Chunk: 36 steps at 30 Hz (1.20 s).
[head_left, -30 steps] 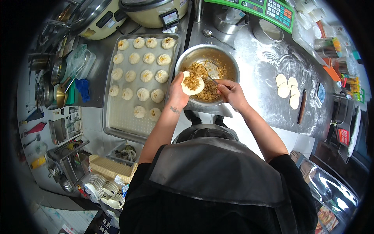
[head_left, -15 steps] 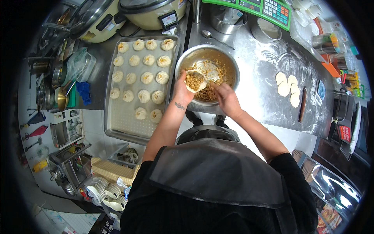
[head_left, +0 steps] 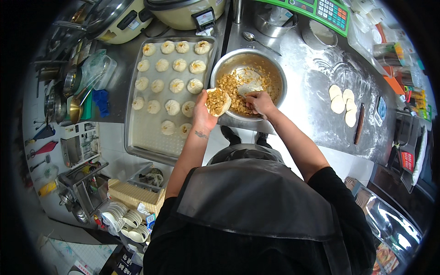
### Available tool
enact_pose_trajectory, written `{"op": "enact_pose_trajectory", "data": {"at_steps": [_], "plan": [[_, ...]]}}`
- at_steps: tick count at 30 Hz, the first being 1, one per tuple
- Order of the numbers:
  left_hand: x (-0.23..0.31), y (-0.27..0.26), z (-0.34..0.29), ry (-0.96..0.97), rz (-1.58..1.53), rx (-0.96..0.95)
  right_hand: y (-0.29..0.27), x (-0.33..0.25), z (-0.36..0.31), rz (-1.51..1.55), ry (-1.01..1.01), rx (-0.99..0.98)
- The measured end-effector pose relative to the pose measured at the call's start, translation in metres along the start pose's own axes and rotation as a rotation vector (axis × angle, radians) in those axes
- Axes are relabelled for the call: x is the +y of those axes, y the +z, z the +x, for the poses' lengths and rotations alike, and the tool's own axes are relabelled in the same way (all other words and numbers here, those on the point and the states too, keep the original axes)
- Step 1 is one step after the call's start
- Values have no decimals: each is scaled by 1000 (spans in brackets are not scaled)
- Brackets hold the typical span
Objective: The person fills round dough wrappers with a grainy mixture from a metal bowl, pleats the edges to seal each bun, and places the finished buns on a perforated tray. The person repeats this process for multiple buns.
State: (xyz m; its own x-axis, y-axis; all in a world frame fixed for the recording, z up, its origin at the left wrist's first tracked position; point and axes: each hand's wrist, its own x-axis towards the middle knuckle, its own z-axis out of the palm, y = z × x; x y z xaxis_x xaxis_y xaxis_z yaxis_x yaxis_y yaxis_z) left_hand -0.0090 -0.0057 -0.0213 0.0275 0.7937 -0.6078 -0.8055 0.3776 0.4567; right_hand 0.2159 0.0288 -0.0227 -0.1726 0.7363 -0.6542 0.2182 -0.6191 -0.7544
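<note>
Cupped in the left hand by the rim of the steel bowl, the filled dough wrapper looks soft, light and easily torn, best supported underneath, while the right hand curls apart, its grip unclear.

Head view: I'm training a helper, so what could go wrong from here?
Filling reaches close to the edge of the wrapper in the left hand, so bits might fall off if it tilts. The metal bowl sits near the front edge of the counter, so the right hand, reaching in, could nudge it over. Some dough rounds overlap, so they may stick together.
</note>
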Motion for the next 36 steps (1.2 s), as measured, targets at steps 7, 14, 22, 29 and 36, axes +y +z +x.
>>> {"op": "enact_pose_trajectory", "data": {"at_steps": [7, 14, 22, 29, 36], "plan": [[-5, 23, 6, 12, 35, 18, -26, -26, -41, 270, 31, -25], [-17, 60, 35, -105, -24, -89, -27, -29, -66, -211, -685, 264], [-25, 83, 47, -110, -32, -58, -3, -10, -78, -1061, -941, 448], [-24, 68, 40, -63, -50, -70, -13, -24, -86, -704, -889, 335], [-14, 60, 27, 0, -37, -182, -32, -29, -68, -460, -760, 347]]}}
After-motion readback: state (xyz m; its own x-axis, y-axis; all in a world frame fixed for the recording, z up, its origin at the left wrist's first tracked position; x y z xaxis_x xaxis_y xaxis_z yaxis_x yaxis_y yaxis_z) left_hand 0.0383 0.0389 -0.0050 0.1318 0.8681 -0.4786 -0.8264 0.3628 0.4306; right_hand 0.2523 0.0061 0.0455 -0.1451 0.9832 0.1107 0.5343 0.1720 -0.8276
